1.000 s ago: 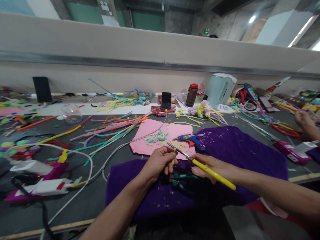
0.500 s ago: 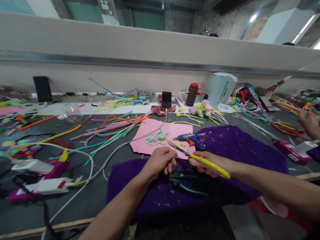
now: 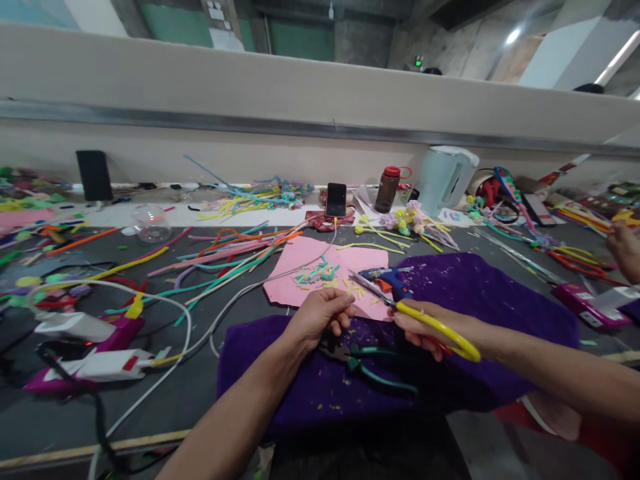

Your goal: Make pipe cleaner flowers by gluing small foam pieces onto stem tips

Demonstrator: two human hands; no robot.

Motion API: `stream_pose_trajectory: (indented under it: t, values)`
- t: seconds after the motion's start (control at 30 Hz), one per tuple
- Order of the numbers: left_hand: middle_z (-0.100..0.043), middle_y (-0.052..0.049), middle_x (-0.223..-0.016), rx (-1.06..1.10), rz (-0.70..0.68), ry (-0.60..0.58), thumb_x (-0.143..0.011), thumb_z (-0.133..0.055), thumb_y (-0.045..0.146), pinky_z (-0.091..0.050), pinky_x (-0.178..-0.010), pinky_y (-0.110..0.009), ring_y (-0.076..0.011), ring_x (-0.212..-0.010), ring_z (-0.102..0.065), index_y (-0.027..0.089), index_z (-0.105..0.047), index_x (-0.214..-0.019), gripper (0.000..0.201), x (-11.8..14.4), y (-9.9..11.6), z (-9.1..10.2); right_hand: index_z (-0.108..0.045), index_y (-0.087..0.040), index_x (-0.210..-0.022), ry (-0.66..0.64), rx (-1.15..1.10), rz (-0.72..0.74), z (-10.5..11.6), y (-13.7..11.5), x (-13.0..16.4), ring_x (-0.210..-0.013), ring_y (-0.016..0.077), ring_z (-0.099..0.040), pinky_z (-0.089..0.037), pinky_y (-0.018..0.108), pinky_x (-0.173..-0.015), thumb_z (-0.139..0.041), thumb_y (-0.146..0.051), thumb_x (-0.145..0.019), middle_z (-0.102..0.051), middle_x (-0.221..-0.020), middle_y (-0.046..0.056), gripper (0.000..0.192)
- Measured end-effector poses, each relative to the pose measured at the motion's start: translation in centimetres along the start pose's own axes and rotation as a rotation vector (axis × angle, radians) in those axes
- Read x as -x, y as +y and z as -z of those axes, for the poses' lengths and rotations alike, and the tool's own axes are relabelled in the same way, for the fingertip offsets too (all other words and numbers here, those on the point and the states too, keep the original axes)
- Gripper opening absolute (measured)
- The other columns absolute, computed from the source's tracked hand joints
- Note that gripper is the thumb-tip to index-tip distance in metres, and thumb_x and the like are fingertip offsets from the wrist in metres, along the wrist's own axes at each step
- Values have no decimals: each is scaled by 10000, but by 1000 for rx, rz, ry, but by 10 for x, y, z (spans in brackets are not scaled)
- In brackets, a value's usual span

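My right hand grips yellow-handled scissors, blades pointing up-left over the pink sheet with its cut pipe-cleaner bits. My left hand is closed beside the blades, fingertips pinched together; what they hold is too small to see. Both hands hover over a purple cloth. Green-handled pliers lie on the cloth just below my hands. A blue glue gun rests behind the scissors.
Long pipe cleaners spread across the dark table at left. White and magenta glue guns with cords lie at the near left. A phone, bottle and kettle stand at the back. Another person's hand works at far right.
My right hand has drawn the scissors to the right and away from my left hand. My left hand stayed in place, fingers closing. The yellow strip between them is no longer visible.
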State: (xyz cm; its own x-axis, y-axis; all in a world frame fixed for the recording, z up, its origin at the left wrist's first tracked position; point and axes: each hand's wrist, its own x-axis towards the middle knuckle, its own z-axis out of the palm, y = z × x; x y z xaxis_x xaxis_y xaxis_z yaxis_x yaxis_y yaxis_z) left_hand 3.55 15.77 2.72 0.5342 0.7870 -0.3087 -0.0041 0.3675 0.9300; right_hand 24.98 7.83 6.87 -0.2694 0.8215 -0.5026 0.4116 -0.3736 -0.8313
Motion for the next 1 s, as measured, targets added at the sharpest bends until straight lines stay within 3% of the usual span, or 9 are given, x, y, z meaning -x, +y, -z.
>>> stream_pose_trajectory:
  t: [0.33,0.47,0.6,1.0]
  values:
    - [-597,11,-504,-22,15,-22,-684,-628,326,-274,-270,-131,-30,-278,-429,124,-540,-659,222,0,-4,0,-457,-190,-889,-48,83,9,-16,0,-1,-426,32,-418,-391,148,-370,-526,-590,-741,-461,-642,-48,431]
    - [-577,14,-462,-85,16,-6,-707,-599,357,-275,-273,-135,-39,-274,-429,130,-524,-648,246,0,-5,-3,-448,-202,-864,-40,40,-64,-18,-2,-6,-378,14,-360,-299,118,-310,-516,-599,-740,-441,-621,-56,422]
    - [-562,22,-441,-191,-16,21,-738,-551,396,-282,-277,-139,-47,-278,-436,145,-497,-638,276,-1,-4,-6,-416,-217,-854,-69,-63,-127,-14,-5,-8,-347,-1,-277,-187,98,-283,-510,-627,-725,-404,-591,-73,440]
    - [-511,43,-397,-540,-100,77,-763,-459,362,-352,-313,-167,-75,-296,-464,170,-495,-608,250,-14,-6,-5,-438,-202,-831,-80,-43,-139,0,-4,-12,-348,6,-292,-199,110,-285,-526,-635,-708,-453,-581,-48,459]
